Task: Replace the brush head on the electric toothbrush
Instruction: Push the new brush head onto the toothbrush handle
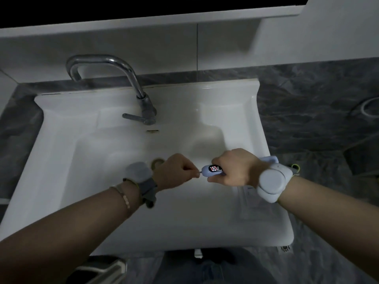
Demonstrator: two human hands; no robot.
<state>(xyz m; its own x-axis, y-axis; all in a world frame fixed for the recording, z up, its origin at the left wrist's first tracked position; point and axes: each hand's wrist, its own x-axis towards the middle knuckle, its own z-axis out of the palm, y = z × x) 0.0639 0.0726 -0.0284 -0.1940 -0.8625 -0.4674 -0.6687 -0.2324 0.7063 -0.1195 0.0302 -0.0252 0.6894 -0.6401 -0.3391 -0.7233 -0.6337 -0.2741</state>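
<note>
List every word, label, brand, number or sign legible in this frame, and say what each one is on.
No text can be read with certainty.
Lit display on the toothbrush handle, held in the right hand: red and white marks, too small and blurred to read.
Flat clear packet on the sink rim: faint print, unreadable.
Faucet and both wrist devices: no markings visible.
The left hand pinches at the handle's tip.

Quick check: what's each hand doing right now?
Left hand: closed, fingertips pinched at the toothbrush's metal shaft; what it holds, if anything, cannot be told.
Right hand: closed around the toothbrush handle, over the sink.
</note>
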